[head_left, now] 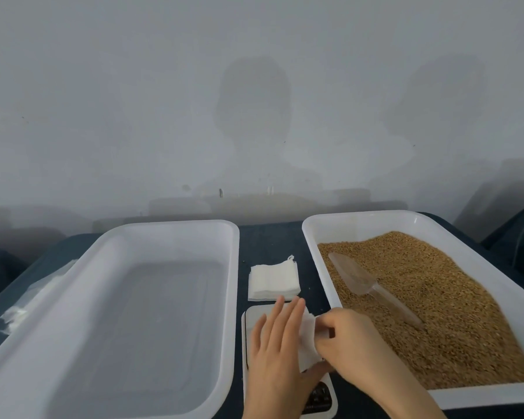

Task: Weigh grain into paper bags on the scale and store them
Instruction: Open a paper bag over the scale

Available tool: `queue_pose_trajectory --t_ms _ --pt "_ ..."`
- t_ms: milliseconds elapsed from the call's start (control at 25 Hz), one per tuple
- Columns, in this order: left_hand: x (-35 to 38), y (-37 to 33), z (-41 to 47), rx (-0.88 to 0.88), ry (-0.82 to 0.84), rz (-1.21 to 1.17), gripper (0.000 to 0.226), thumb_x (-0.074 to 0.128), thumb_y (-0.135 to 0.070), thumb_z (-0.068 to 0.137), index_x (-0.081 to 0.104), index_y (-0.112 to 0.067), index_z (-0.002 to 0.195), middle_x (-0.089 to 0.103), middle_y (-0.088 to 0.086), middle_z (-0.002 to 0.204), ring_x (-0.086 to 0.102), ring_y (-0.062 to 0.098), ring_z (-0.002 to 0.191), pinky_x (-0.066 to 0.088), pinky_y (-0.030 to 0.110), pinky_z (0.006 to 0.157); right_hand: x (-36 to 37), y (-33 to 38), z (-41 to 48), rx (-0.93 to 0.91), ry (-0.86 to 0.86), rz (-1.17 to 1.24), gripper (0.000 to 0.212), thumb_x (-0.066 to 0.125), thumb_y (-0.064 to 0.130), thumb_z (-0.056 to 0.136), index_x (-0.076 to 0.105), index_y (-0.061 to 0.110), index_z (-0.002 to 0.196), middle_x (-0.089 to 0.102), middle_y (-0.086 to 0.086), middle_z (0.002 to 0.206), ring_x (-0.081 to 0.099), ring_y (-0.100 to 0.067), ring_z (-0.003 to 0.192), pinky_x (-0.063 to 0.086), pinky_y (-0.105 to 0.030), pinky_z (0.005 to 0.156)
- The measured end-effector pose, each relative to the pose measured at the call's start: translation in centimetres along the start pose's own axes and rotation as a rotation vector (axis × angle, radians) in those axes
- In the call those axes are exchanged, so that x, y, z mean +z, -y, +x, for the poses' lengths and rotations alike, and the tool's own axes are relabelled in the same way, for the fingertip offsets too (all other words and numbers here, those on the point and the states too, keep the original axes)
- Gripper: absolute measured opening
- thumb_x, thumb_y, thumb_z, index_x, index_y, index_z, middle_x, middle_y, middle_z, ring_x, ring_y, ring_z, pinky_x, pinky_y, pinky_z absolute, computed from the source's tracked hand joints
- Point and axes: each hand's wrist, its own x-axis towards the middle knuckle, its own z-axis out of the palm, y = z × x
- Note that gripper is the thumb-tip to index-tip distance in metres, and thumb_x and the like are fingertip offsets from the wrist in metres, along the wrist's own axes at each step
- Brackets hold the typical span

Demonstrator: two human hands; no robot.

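Note:
A white paper bag [308, 343] is held over the white scale [248, 322] at the bottom centre. My left hand [277, 352] lies with straight fingers against the bag's left side, thumb under it. My right hand [350, 343] pinches the bag's right edge. A stack of white paper bags [273, 282] lies just behind the scale. On the right, a white tray [321, 225] holds brown grain [454, 313] with a clear plastic scoop [363, 282] lying in it. The scale's display is mostly hidden by my hands.
An empty white tray [109, 237] fills the left side of the dark blue table [270, 240]. Clear plastic wrapping [28, 303] lies left of it. A grey wall stands behind the table.

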Motion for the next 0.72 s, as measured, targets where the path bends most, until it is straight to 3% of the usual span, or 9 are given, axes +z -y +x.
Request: queue_pose_trajectory --t_ms 80,160,280,360,440,520,600,680,720 --pt "0.1 0.4 -0.2 -0.021 0.023 -0.049 0.088 0.088 -0.047 0.052 0.048 -0.025 0.127 0.063 -0.009 0.123 0.053 0.012 0.121 0.043 0.042 0.101 0.4 0.7 0.2 -0.011 0.039 -0.015 0.024 0.05 0.02 0.092 0.066 0.016 0.074 0.061 0.0 0.078 0.056 -0.007 0.064 0.042 -0.014 0.053" --pt "0.3 0.7 -0.5 -0.088 0.063 -0.148 0.076 0.091 -0.031 0.055 0.057 -0.024 0.123 0.064 -0.01 0.118 0.052 0.006 0.118 0.046 0.052 0.097 0.6 1.0 0.0 -0.046 0.04 0.008 0.026 0.052 0.026 0.093 0.062 0.02 0.07 0.058 0.002 0.072 0.054 -0.006 0.06 0.042 -0.014 0.054" --pt "-0.5 0.6 -0.2 -0.37 0.183 -0.372 0.068 0.081 -0.028 0.074 0.041 -0.044 0.127 0.049 -0.026 0.123 0.041 -0.006 0.119 0.039 0.036 0.107 -0.3 0.0 0.2 -0.061 -0.043 0.092 0.016 0.055 0.033 0.093 0.069 0.029 0.091 0.065 0.014 0.08 0.06 0.004 0.069 0.045 -0.009 0.058" --pt "-0.7 0.5 0.3 -0.521 0.248 -0.477 0.07 0.075 -0.03 0.08 0.025 -0.058 0.121 0.038 -0.038 0.119 0.039 -0.006 0.119 0.033 0.023 0.107 -1.9 -2.7 1.6 -0.001 -0.208 0.046 0.013 0.056 0.03 0.092 0.067 0.03 0.099 0.062 0.019 0.076 0.058 0.009 0.057 0.042 -0.007 0.048" --pt "-0.8 0.3 0.7 -0.599 0.262 -0.561 0.072 0.074 -0.028 0.081 0.023 -0.056 0.124 0.037 -0.04 0.116 0.043 -0.004 0.114 0.033 0.018 0.104 -4.0 -6.5 3.9 0.124 -0.279 -0.129 0.016 0.054 0.026 0.093 0.066 0.021 0.102 0.062 0.012 0.072 0.055 0.0 0.043 0.04 -0.009 0.04" --pt "-0.7 0.4 0.9 -0.636 0.257 -0.622 0.072 0.075 -0.028 0.081 0.026 -0.052 0.128 0.041 -0.038 0.115 0.048 -0.002 0.109 0.039 0.018 0.1 -5.4 -9.7 6.6 0.267 -0.206 -0.355 0.027 0.051 0.035 0.094 0.065 0.013 0.104 0.066 0.002 0.078 0.061 -0.006 0.056 0.049 -0.016 0.048" --pt "-0.4 0.6 1.0 -0.662 0.258 -0.683 0.069 0.076 -0.028 0.079 0.031 -0.049 0.127 0.044 -0.034 0.117 0.051 0.0 0.109 0.046 0.02 0.097 -5.2 -11.7 8.6 0.314 -0.081 -0.468 0.026 0.05 0.04 0.094 0.064 0.02 0.1 0.066 0.001 0.084 0.065 -0.011 0.069 0.054 -0.023 0.063" --pt "-0.2 0.7 1.2 -0.681 0.235 -0.717 0.063 0.077 -0.027 0.078 0.038 -0.049 0.123 0.047 -0.032 0.116 0.051 -0.001 0.108 0.048 0.019 0.092 -4.5 -12.4 9.7 0.277 -0.052 -0.535 0.017 0.051 0.036 0.096 0.06 0.03 0.084 0.064 0.004 0.082 0.062 -0.01 0.068 0.05 -0.02 0.058" --pt "-0.2 0.7 1.2 -0.68 0.222 -0.716 0.059 0.077 -0.025 0.078 0.041 -0.049 0.118 0.048 -0.032 0.114 0.051 -0.003 0.107 0.048 0.014 0.087 -4.3 -12.6 10.1 0.258 -0.071 -0.571 0.023 0.05 0.035 0.096 0.057 0.029 0.075 0.064 0.004 0.082 0.062 -0.011 0.068 0.047 -0.019 0.055"
